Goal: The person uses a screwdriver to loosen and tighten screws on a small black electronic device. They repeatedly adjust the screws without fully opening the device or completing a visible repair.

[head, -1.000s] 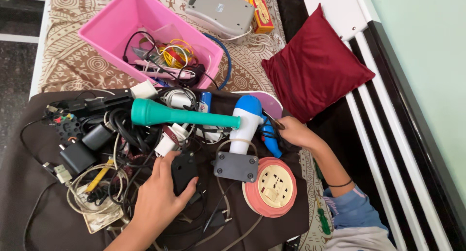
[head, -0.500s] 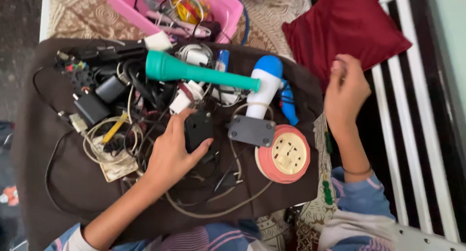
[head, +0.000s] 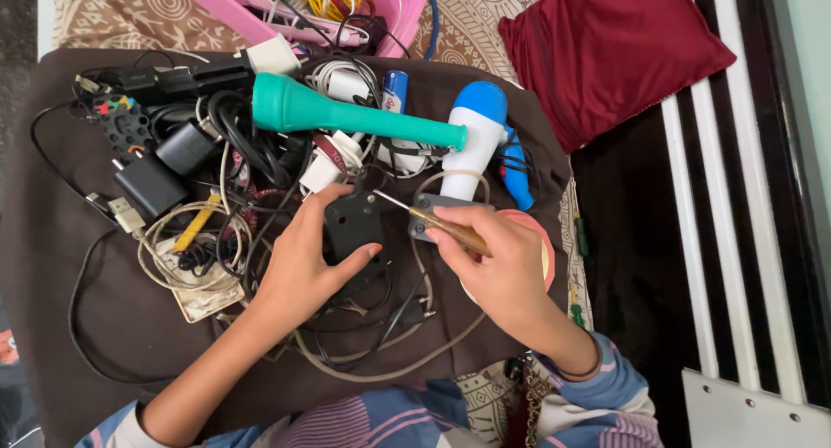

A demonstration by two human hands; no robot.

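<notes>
Head view: at frame centre the left hand [head: 303, 270] grips a black adapter [head: 352, 225]. Just right, the right hand [head: 505, 270] is closed around a screwdriver [head: 433, 222], its tip touching the adapter, below the teal torch [head: 346, 116].

— Matt black plastic on the small adapter [head: 352, 225], smooth, no shine; thin bright metal shaft and glossy amber plastic handle on the screwdriver [head: 437, 225]

— Smooth teal plastic for the torch [head: 346, 117], faintly glossy; shiny white and blue plastic for the hair dryer [head: 473, 136]

— Soft, matt dark brown cloth [head: 86, 266] underneath; maroon fabric on the cushion [head: 606, 50], slight sheen; glossy pink plastic for the basket [head: 407, 6]
</notes>
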